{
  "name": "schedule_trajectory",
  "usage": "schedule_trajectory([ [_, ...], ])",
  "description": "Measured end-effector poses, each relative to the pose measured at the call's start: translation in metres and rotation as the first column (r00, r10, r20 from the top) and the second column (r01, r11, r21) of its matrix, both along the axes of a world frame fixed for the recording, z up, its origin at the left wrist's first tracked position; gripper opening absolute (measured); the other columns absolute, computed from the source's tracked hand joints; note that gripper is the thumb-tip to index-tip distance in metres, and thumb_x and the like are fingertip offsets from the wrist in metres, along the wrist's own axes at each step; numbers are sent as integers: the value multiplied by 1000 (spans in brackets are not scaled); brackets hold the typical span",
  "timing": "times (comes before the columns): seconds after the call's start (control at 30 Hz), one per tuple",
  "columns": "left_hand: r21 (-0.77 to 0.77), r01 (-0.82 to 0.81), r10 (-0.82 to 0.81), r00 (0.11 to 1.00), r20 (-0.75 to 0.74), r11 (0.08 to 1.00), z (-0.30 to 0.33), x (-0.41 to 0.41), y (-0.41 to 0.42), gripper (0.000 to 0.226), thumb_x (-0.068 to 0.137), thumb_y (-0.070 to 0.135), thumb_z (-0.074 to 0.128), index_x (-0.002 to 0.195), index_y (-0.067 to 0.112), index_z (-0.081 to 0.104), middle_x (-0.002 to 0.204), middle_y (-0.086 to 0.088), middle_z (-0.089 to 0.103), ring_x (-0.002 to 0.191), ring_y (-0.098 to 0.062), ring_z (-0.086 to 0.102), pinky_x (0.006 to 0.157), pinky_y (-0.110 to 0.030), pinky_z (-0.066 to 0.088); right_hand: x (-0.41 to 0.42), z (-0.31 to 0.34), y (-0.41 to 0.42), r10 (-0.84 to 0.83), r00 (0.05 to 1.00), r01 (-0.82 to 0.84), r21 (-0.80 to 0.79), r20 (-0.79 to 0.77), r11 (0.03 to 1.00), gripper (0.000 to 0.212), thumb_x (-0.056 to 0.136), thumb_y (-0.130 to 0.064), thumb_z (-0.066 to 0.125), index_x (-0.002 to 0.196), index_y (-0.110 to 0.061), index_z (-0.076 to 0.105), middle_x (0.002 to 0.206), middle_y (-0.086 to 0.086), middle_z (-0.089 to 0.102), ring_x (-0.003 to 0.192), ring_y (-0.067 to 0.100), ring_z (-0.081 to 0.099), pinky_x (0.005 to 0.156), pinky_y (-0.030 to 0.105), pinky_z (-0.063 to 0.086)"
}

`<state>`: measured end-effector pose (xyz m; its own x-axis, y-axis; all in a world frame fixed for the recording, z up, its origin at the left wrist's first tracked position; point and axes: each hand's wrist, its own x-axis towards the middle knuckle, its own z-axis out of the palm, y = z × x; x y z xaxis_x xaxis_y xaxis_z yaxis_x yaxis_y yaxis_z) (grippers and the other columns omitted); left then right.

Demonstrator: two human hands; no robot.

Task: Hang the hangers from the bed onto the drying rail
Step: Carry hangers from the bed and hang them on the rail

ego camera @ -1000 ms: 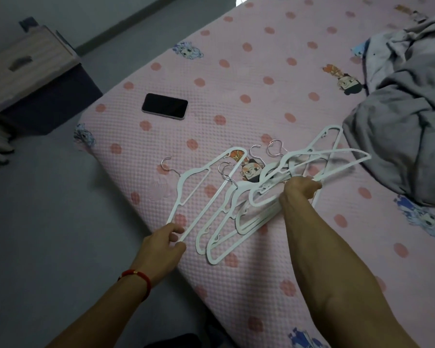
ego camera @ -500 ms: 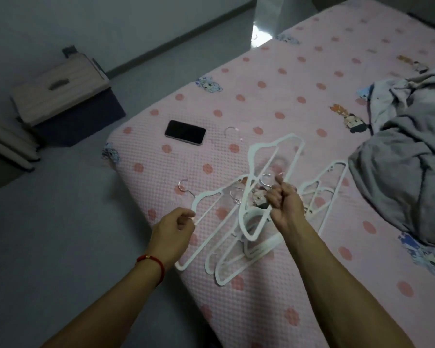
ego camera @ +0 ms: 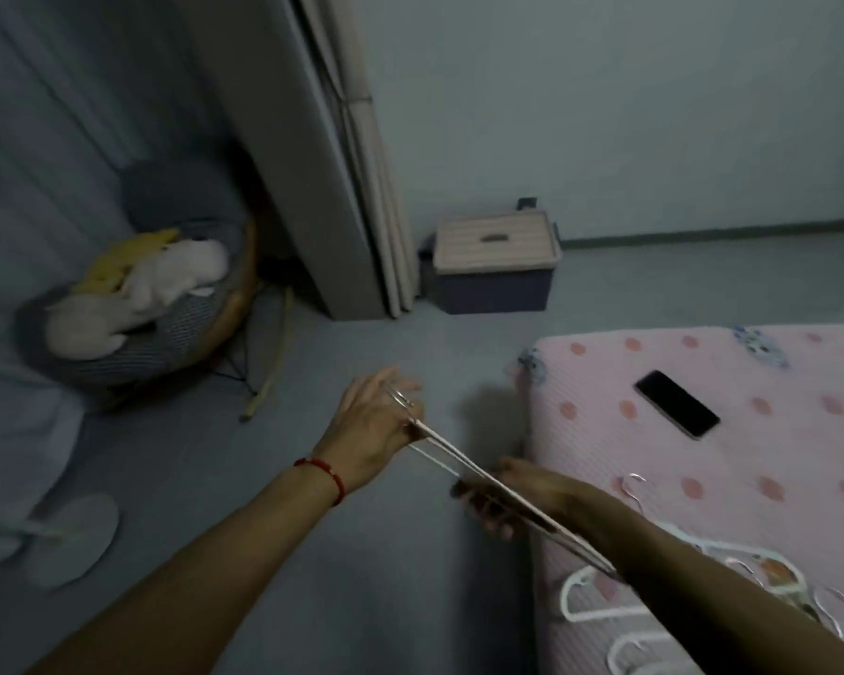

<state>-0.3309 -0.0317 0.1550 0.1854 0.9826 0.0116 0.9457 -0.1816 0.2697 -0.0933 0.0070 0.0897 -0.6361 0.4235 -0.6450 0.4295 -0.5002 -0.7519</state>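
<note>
A small stack of white plastic hangers [ego camera: 464,460] is held edge-on over the floor, left of the bed. My left hand [ego camera: 374,426] grips the hook end, metal hooks poking past its fingers. My right hand [ego camera: 512,494] holds the stack lower down, fingers curled under it. Several more white hangers [ego camera: 605,611] lie on the pink dotted bed [ego camera: 775,392] at the lower right, partly hidden by my right forearm. No drying rail is in view.
A black phone [ego camera: 677,404] lies on the bed. A lidded storage box [ego camera: 493,263] stands by the wall beside a folded panel [ego camera: 322,153]. A chair with plush toys [ego camera: 137,294] sits at the left. A fan base [ego camera: 76,538] rests on the grey floor.
Both hands lifted a few hangers off the bed and swung them left over the floor. My view turned left with them, away from the bed toward the room corner.
</note>
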Motion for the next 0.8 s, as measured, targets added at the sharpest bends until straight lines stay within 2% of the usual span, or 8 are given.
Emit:
schedule_trajectory([
  [0.1, 45, -76, 78, 996, -49, 996, 39, -73, -32, 44, 89, 51, 35, 87, 22, 67, 90, -2, 69, 96, -25, 64, 94, -43, 45, -74, 62, 20, 166, 978, -207, 517, 124, 831, 32, 107, -32, 42, 121, -15, 65, 105, 5, 68, 85, 16, 62, 80, 40, 56],
  [0.17, 64, -182, 184, 983, -15, 981, 54, -119, -59, 39, 91, 46, 44, 83, 18, 71, 81, -4, 70, 79, -23, 66, 77, -31, 50, -127, 117, 19, 213, 977, -157, 702, 8, 694, 35, 106, -36, 41, 125, -20, 65, 113, -2, 71, 97, 14, 66, 89, 39, 55],
  [0.23, 89, -315, 317, 948, -13, 945, 65, -163, -88, 30, 92, 40, 54, 99, 21, 76, 98, -4, 74, 90, -22, 68, 77, -28, 50, -178, 164, 1, 337, 934, -117, 793, -116, 598, 36, 104, -39, 44, 127, -22, 66, 113, -7, 71, 103, 10, 67, 91, 31, 55],
  [0.33, 76, -433, 439, 892, -107, 898, 74, -224, -134, 25, 98, 37, 50, 111, 31, 70, 103, -5, 68, 95, -26, 65, 75, -36, 53, -257, 204, -44, 561, 826, -204, 900, -54, 386, 41, 99, -41, 57, 137, -26, 58, 124, -13, 66, 111, 3, 62, 94, 21, 51],
  [0.4, 87, -476, 483, 854, -194, 875, 81, -265, -163, 44, 94, 49, 30, 119, 38, 64, 108, -2, 66, 100, -24, 62, 76, -34, 52, -313, 214, -72, 643, 766, -156, 968, -6, 196, 45, 96, -40, 63, 139, -28, 57, 127, -13, 65, 109, -1, 61, 91, 22, 51],
  [0.47, 97, -529, 536, 815, -219, 843, 87, -304, -193, 68, 81, 61, 12, 121, 41, 63, 113, -2, 65, 104, -24, 60, 78, -32, 50, -369, 216, -96, 720, 694, -91, 992, -2, 90, 37, 99, -32, 61, 134, -21, 62, 126, -10, 68, 105, -5, 61, 89, 22, 51],
  [0.6, 97, -669, 667, 698, -260, 737, 91, -375, -244, 39, 99, 49, 40, 119, 26, 65, 108, -11, 63, 101, -31, 60, 80, -35, 49, -464, 213, -133, 803, 594, -49, 998, 50, -26, 30, 104, -26, 53, 128, -15, 67, 125, -7, 70, 111, 1, 63, 92, 16, 48],
  [0.8, 70, -745, 722, 612, -322, 663, 77, -457, -303, 26, 100, 35, 45, 118, 32, 63, 101, -8, 62, 94, -30, 63, 72, -35, 50, -571, 212, -167, 887, 460, -67, 998, 37, -6, 26, 103, -20, 54, 123, -11, 70, 116, -4, 73, 97, -4, 64, 84, 10, 45],
])
